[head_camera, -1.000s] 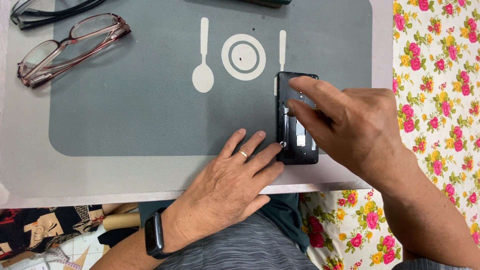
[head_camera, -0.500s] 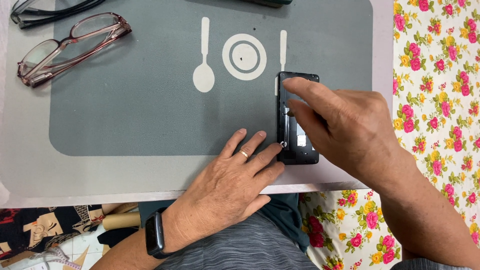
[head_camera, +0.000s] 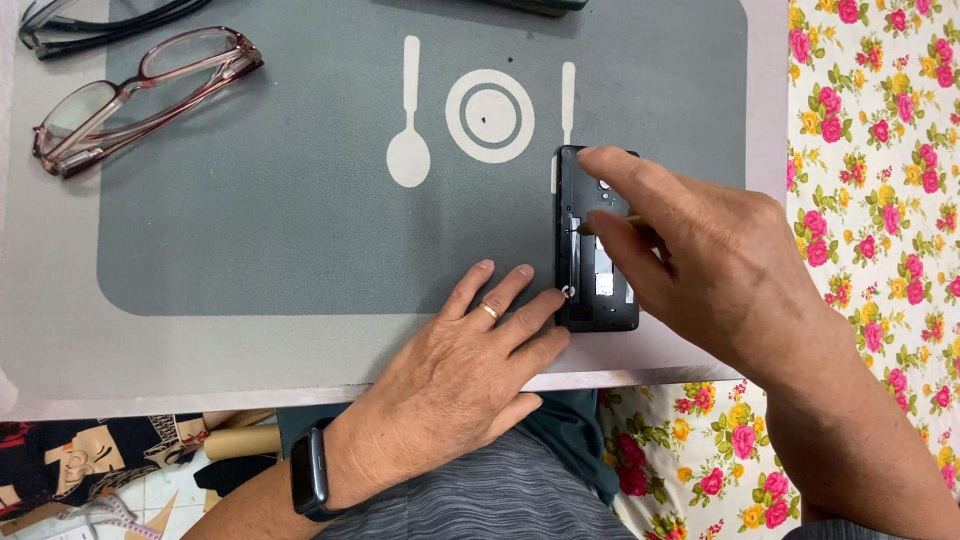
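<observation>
Phone (head_camera: 597, 240), back cover off, lies on placemat (head_camera: 300, 200) right side, unmoved. Your left hand (head_camera: 470, 360) stays flat, fingertips pinning near corner. Your right hand (head_camera: 720, 270) has shifted: thin tool pinched, tip inside casing. Glasses (head_camera: 140, 95) far left on tabletop (head_camera: 60, 340).

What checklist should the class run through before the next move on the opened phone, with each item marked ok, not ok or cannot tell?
1. Opened phone lies flat on the grey placemat: ok.
2. Left hand steadies the phone's lower left edge with its fingertips: ok.
3. Right hand is over the phone, holding a thin tool: ok.
4. Tool tip seated where it should be: cannot tell, too small.
5. Glasses lie apart from both hands: ok.
6. Loose small parts on the mat: cannot tell.
</observation>
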